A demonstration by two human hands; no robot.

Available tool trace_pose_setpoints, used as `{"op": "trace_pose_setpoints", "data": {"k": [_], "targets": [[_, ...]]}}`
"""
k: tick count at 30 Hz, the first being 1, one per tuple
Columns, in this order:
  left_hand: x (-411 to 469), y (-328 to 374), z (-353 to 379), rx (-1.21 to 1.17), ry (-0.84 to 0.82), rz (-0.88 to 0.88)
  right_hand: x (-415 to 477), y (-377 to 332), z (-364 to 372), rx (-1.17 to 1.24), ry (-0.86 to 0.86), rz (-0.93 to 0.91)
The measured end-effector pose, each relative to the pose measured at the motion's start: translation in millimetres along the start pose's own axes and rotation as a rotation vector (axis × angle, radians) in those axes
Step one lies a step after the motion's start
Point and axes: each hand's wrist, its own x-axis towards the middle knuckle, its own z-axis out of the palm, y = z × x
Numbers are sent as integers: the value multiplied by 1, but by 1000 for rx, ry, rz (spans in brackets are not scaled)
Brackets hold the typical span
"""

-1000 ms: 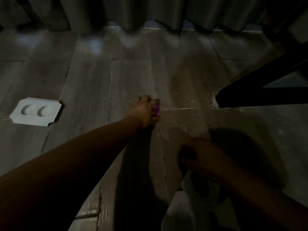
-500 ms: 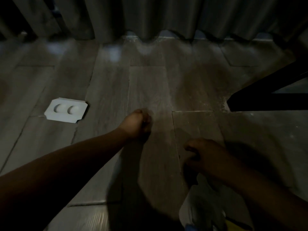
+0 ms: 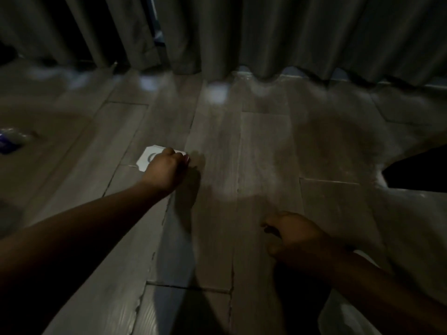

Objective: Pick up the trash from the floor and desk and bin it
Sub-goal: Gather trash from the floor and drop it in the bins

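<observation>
A white moulded packaging tray lies on the grey plank floor. My left hand lies over its right end, fingers curled round the tray's far edge. A small pinkish bit shows at the fingertips; what it is I cannot tell. Lower right, my right hand is curled tight and grips the top of a white bag, which hangs below my forearm and is mostly hidden in shadow.
Grey curtains hang along the back, reaching the floor. A dark piece of furniture juts in at the right edge. A blue and clear piece of litter lies on the floor at the far left.
My left hand closed on a small purple piece a second ago, then travelled left to the white tray. The view swung left, and my right hand followed with the bag.
</observation>
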Motion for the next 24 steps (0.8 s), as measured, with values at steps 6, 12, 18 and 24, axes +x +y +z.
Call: {"op": "trace_pose_setpoints", "data": {"k": [6,12,18,24], "targets": [[20,-37,8,16,-77,-115,17,-18,8,-1,-46,24],[29,-55,32,55,-244,-119,28,-18,14,2,-42,41],[34,-61,49,209,-375,-114,42,-21,18,28,-43,84],[24,-54,51,166,-327,-129,48,-19,16,40,-25,56]]}}
